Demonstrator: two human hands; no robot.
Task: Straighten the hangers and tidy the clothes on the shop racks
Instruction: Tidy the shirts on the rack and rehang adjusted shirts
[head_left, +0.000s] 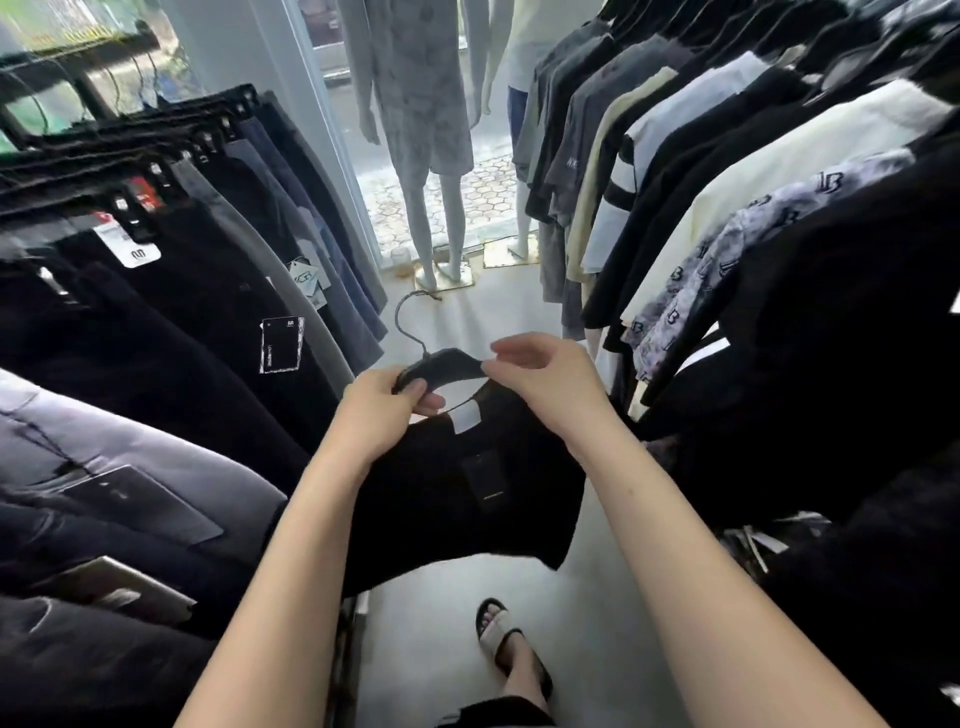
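A black T-shirt (467, 488) with a white neck label hangs from a black hanger (441, 366) that I hold out in the aisle between two racks. The hanger's hook points up and away from me. My left hand (382, 410) grips the hanger's left shoulder together with the shirt's collar. On the right, my right hand (540, 374) pinches the hanger's right end at the collar with thumb and fingertips. The shirt's lower half droops below my forearms.
On the left, a rack of dark trousers (171, 291) with price tags hangs from clip hangers. A rack of T-shirts (727, 208) in black, cream, grey and a printed pattern fills the right. Two mannequins (431, 156) stand ahead by the glass front. My sandalled foot (506, 644) is on the pale floor.
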